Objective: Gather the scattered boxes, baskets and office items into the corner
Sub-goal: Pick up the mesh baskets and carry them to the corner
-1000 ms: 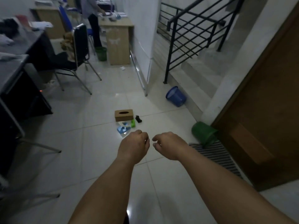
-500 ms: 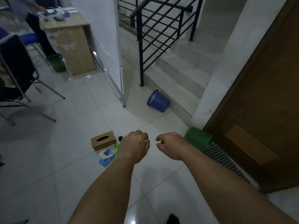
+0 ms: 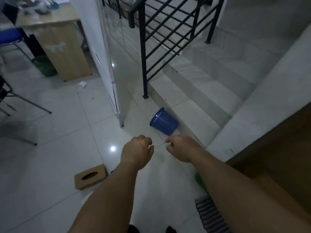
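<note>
A blue plastic basket lies on its side on the white floor tiles, against the lowest stair step. My left hand and my right hand hang in front of me just short of it, fingers loosely curled, both holding nothing. A brown cardboard tissue box sits on the floor to the left of my left forearm. A sliver of a green basket shows behind my right forearm; the rest is hidden. The small items near the tissue box are hidden by my left arm.
Tiled stairs with a black railing rise ahead on the right. A white partition ends at a metal foot. A wooden door and striped mat are right. A wooden desk, green bin and chair legs stand left.
I have walked forward and turned right: the blue basket is now close ahead, the tissue box has slid down beside my left arm, and the green basket is almost hidden. Both hands stay curled.
</note>
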`<state>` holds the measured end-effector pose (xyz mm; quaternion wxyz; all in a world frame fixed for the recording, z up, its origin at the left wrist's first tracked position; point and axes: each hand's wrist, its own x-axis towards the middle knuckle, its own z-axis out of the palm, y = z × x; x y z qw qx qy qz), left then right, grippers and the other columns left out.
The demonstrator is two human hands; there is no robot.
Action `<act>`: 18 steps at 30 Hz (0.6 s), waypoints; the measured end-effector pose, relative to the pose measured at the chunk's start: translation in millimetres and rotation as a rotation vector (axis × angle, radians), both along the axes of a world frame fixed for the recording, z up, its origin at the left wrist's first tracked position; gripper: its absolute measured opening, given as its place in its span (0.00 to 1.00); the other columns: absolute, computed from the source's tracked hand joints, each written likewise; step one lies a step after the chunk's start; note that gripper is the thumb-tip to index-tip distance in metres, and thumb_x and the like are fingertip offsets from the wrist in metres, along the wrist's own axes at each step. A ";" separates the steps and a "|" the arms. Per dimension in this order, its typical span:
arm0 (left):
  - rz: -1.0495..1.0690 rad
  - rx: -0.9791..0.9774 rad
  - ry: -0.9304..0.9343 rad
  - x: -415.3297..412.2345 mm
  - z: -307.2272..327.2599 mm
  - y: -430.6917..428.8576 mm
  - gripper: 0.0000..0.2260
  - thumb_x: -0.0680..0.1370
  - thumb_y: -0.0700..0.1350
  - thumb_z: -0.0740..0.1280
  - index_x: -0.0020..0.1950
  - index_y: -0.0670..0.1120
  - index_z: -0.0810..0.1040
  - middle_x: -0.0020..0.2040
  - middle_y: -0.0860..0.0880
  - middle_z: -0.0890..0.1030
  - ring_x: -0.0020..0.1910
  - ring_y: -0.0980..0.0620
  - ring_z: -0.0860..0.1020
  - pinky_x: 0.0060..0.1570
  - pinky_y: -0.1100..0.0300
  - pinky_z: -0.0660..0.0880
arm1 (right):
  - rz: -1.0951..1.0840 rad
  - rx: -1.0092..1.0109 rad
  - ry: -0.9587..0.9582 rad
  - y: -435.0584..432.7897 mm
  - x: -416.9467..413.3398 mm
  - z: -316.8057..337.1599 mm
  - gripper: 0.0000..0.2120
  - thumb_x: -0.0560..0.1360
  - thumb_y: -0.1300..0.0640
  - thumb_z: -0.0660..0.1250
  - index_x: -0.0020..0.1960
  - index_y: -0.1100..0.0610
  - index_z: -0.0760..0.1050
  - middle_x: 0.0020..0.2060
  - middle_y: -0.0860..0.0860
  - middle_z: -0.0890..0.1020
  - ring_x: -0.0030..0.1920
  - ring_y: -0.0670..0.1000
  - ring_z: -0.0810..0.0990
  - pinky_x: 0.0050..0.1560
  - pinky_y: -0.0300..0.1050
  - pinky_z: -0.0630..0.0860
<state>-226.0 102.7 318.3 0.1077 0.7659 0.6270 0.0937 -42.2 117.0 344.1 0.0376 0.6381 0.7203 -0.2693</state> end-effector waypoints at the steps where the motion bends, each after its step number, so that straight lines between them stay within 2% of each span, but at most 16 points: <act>1: 0.007 -0.004 0.006 0.8 -3.3 25.8 0.14 0.80 0.54 0.59 0.59 0.51 0.78 0.53 0.51 0.79 0.50 0.50 0.77 0.45 0.58 0.74 | 0.002 -0.011 0.005 25.5 1.1 -2.2 0.19 0.80 0.46 0.58 0.69 0.49 0.71 0.63 0.52 0.77 0.59 0.53 0.77 0.59 0.49 0.75; 6: 0.006 -0.043 -0.006 -4.7 -28.0 153.8 0.13 0.80 0.54 0.60 0.58 0.50 0.79 0.51 0.51 0.79 0.48 0.50 0.77 0.44 0.59 0.74 | -0.021 -0.038 0.014 149.5 -2.3 -23.3 0.17 0.80 0.47 0.59 0.67 0.49 0.73 0.63 0.52 0.77 0.59 0.54 0.76 0.55 0.44 0.72; 12: -0.043 -0.157 0.010 -13.1 -59.7 299.1 0.13 0.80 0.53 0.60 0.57 0.49 0.79 0.51 0.50 0.79 0.47 0.50 0.78 0.46 0.57 0.76 | -0.093 -0.087 -0.043 274.3 -5.2 -55.5 0.16 0.81 0.50 0.57 0.63 0.55 0.76 0.59 0.52 0.79 0.57 0.56 0.77 0.56 0.49 0.75; 16: -0.045 -0.220 -0.047 4.2 -79.9 378.4 0.12 0.79 0.52 0.62 0.56 0.48 0.80 0.50 0.47 0.80 0.47 0.47 0.78 0.43 0.58 0.74 | -0.208 -0.147 0.018 340.8 7.3 -83.2 0.13 0.81 0.49 0.57 0.52 0.56 0.76 0.52 0.54 0.81 0.49 0.54 0.77 0.50 0.45 0.75; 18: -0.042 -0.263 -0.064 16.5 -95.7 418.0 0.11 0.79 0.52 0.63 0.55 0.48 0.80 0.49 0.47 0.80 0.47 0.47 0.78 0.43 0.57 0.75 | -0.206 -0.167 0.003 381.2 14.8 -103.9 0.15 0.82 0.49 0.55 0.56 0.56 0.76 0.53 0.54 0.81 0.51 0.55 0.78 0.50 0.45 0.74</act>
